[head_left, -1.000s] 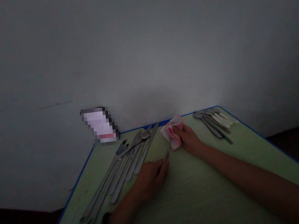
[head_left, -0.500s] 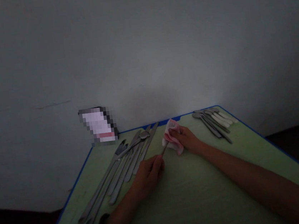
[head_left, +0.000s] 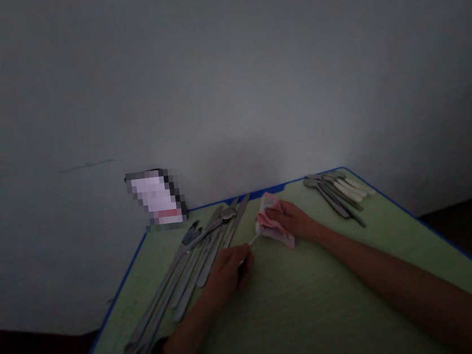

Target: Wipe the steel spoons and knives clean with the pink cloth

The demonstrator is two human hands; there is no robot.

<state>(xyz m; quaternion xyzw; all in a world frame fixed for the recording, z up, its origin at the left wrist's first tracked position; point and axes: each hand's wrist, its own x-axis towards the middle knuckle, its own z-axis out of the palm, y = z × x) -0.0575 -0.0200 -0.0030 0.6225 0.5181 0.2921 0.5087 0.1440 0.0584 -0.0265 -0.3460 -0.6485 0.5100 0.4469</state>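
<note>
A pale wall [head_left: 226, 87] fills the upper frame above a green, blue-edged bench [head_left: 302, 311], where two sets of cutlery flank a pair of working hands. The larger set, long-handled pieces [head_left: 203, 277] with a spoon laid across some of them, fans out left of center; a smaller cluster, shorter pieces [head_left: 333, 203] including some with white handles, lies at upper right. A pixelated device [head_left: 155, 197] leans at the bench's far left corner. At center, the left hand [head_left: 228, 266] pinches a slim utensil [head_left: 255, 238], while the right hand [head_left: 295, 220] bunches a pink-and-white cloth [head_left: 279, 234] around its far end. Handling of that piece appears unfinished, its tip inside the folds; which of the two sets, if either, is already done cannot be told.
</note>
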